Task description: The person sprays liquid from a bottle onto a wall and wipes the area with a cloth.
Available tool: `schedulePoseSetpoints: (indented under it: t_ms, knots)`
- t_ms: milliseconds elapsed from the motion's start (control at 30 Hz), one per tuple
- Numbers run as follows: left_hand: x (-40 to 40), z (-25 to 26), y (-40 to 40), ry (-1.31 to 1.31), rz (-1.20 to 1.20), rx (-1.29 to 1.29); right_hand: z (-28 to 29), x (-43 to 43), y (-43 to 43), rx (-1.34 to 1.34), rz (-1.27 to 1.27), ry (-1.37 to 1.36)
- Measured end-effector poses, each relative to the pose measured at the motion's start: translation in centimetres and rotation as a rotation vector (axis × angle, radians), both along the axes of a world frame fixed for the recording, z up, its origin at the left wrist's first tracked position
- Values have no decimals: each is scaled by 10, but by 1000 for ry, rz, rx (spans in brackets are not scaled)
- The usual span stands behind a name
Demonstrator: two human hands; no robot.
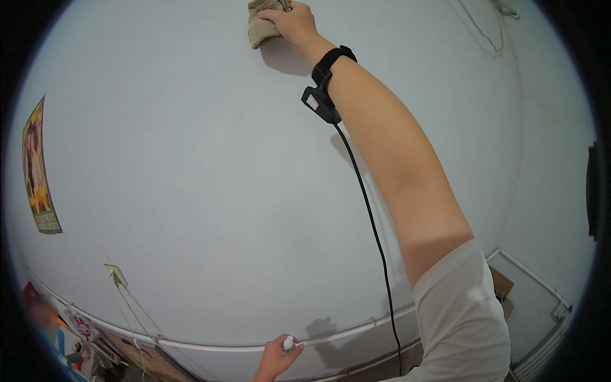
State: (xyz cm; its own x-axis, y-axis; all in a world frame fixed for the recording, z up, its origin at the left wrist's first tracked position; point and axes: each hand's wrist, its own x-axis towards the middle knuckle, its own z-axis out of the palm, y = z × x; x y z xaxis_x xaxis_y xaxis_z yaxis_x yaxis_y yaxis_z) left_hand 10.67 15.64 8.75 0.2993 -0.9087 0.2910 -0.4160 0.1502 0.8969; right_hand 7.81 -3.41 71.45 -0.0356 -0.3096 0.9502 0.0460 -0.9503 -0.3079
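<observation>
At the top of the view, my right hand (298,21) grips a folded olive-brown cloth (262,28) against the pale wall (215,167). The cloth's upper edge runs out of the picture. Around my right wrist sits a black strap (327,67) with a small black device (321,104), from which a black cable (367,205) hangs down. Low in the view, my left hand (277,358) is wrapped around a small clear bottle with a white pump or spray top (288,342). Most of the bottle is hidden by my fingers.
White pipe or trunking (215,346) runs along the lower wall. Cords hang from a wall socket (116,275) at left, below a colourful poster (38,167). A blue fan (62,351) and clutter stand lower left. A cardboard box (501,286) is at right, behind my sleeve.
</observation>
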Motion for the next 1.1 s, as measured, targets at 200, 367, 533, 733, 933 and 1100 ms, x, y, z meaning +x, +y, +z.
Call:
schedulePoseSetpoints:
  t_ms: [200, 367, 533, 733, 933, 1100]
  knots:
    - [-5, 7, -1, 2, -31, 74, 2, -37, -41, -441, -137, 354]
    - [-9, 8, -5, -33, -42, 113, 3, -83, -49, -389, -379, 309]
    - [-17, 11, -13, -35, -88, 112, 14, -132, -83, -551, -891, 335]
    - [-19, 9, -19, -10, -135, 76, 37, -183, -149, -9, -40, -133]
    - [-8, 0, -19, -66, -121, 151, 25, -204, -144, 65, -52, -175]
    - [-11, -3, -16, -11, -125, -29, 31, -207, -146, 49, -76, -180]
